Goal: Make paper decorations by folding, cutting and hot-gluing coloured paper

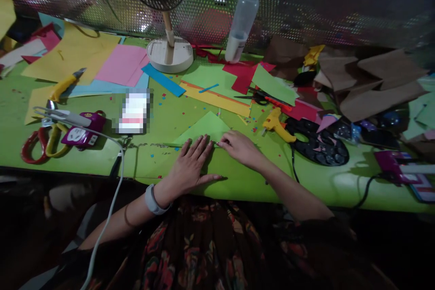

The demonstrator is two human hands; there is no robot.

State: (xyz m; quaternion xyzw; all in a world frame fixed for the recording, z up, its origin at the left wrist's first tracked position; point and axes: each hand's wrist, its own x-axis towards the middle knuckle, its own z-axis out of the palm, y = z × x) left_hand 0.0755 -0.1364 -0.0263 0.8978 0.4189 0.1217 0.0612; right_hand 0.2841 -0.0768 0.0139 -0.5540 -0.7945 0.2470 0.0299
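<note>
A light green sheet of paper [210, 124], folded to a triangle with its peak pointing away from me, lies on the green tabletop. My left hand [192, 165] rests flat across its near edge, fingers spread and thumb out to the right. At the right part of that same edge, my right hand [243, 147] has its fingers curled and pinched against the paper. Both hands cover much of the folded edge. Just right of my right hand is a yellow glue gun [277, 126].
Left are a blurred phone [134, 111], purple device [86, 129], red-and-yellow-handled tool [36, 147] and yellow cutter [64, 86]. Behind stand a fan [170, 56] and bottle [241, 27]. Scissors [260, 97], coloured paper and a black palette [317, 145] lie right. A white cable [110, 204] crosses the edge.
</note>
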